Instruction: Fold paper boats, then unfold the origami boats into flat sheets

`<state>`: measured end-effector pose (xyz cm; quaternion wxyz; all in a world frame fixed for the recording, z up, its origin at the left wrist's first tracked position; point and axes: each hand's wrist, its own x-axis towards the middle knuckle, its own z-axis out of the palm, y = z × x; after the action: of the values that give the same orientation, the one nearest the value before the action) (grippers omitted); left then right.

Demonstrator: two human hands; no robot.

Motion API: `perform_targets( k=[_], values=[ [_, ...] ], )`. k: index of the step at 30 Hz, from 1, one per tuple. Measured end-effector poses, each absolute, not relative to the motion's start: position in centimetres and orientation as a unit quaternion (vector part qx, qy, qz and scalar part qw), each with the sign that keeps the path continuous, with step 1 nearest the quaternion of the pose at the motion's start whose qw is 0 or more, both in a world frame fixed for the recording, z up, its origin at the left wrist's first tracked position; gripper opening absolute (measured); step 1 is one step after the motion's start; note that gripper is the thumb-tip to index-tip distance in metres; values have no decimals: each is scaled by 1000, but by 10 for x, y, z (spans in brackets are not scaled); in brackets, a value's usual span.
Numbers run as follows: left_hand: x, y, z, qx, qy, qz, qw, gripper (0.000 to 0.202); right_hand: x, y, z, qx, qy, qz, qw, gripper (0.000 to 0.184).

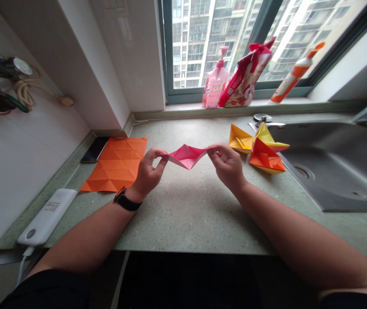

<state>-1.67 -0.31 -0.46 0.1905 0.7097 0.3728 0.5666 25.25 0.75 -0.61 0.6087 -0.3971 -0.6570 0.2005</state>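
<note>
A folded pink origami paper (186,156) hangs above the speckled stone countertop (190,219), pinched at its two ends. My left hand (149,167) grips its left end, and my right hand (227,165) grips its right end, pulling it into a shallow boat-like shape. Left of my hands lies a flat orange sheet with a creased grid (115,165). To the right sit a folded yellow paper boat (240,138), a yellow-and-pale-orange folded piece (267,138) and an orange folded boat (265,156), close together. A black-strapped watch (124,199) is on my left wrist.
A steel sink (331,165) with a tap fills the counter's right side. A black phone (95,149) and white power bank (46,216) lie at the left. A pink pump bottle (215,77), red bag (246,73) and orange bottle (296,73) line the windowsill.
</note>
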Motion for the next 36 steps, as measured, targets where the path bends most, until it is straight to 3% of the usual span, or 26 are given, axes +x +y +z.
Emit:
perform_targets(
  k=[8, 15, 17, 20, 22, 28, 36],
  values=[
    [-20, 0, -4, 709, 377, 563, 195, 14, 262, 29, -19, -397, -575, 266, 665, 22],
    [-26, 10, -14, 721, 426, 524, 154, 13, 266, 32, -18, -405, -572, 253, 667, 18],
    [-28, 11, -17, 737, 416, 518, 126, 30, 265, 28, -15, -407, -588, 233, 659, 17],
    [-31, 7, -14, 780, 391, 488, 42, 73, 264, 20, -10, -419, -628, 184, 629, 15],
    [-31, 2, -10, 808, 385, 447, -10, 80, 262, 15, -6, -421, -659, 148, 605, 15],
    [-24, -7, -4, 851, 417, 308, -84, 54, 252, -1, 1, -393, -720, 100, 563, 16],
    [-19, -9, 1, 873, 419, 245, -39, 18, 246, -6, 0, -336, -764, 81, 545, 14]
  ],
)
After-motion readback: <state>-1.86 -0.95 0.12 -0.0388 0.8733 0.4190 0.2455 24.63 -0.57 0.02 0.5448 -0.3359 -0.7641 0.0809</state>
